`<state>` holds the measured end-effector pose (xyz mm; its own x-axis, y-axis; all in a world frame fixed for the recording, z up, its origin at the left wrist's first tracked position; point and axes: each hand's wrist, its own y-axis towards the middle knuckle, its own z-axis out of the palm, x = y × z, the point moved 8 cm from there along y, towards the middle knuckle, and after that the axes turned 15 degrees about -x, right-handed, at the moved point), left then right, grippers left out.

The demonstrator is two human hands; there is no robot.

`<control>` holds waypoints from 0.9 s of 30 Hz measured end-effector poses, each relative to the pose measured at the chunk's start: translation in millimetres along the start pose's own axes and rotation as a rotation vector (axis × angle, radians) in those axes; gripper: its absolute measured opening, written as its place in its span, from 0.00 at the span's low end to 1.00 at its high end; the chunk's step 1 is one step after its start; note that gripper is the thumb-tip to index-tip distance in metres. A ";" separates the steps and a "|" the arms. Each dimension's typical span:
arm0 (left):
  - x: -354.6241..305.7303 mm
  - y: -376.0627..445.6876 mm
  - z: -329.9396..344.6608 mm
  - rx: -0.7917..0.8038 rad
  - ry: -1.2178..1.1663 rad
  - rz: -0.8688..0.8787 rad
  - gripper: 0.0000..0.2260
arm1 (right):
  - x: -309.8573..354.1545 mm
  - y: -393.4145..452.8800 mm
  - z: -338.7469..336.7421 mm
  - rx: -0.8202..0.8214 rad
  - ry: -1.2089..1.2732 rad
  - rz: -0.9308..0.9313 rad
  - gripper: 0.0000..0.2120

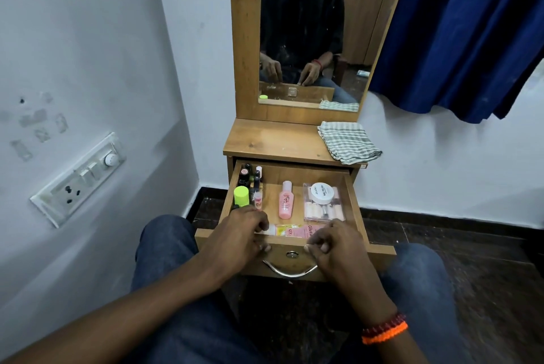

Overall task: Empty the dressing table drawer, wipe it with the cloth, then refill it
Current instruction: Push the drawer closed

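The wooden drawer [354,201] of the dressing table is pulled out toward my knees. Inside lie a pink bottle [285,200], a clear box [323,204] with a white round jar [322,193] on it, a neon-green-capped bottle [241,196], several small lipsticks and vials [250,176] at the back left, and pink tubes [294,230] along the front. My left hand [238,238] and my right hand [332,246] both grip the drawer's front edge, fingers curled over it. A striped cloth [347,141] lies folded on the table top.
A metal handle [290,271] hangs on the drawer front. The mirror [309,40] stands above the table top [270,140]. A white wall with a switch panel [79,179] is at the left, a blue curtain [459,31] at the right. My knees flank the drawer.
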<state>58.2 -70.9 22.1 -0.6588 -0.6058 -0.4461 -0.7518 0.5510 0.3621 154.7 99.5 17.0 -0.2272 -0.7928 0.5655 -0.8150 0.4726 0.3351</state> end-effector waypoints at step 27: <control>32.3 137.1 18.8 -0.193 0.336 0.071 0.38 | -10.4 138.7 29.0 -0.202 -0.197 -0.224 0.21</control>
<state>-65.6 -4.1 41.9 -0.6570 -0.7420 -0.1330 -0.6741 0.4994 0.5442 28.6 162.1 35.8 -0.1689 -0.9350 0.3117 -0.7389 0.3295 0.5878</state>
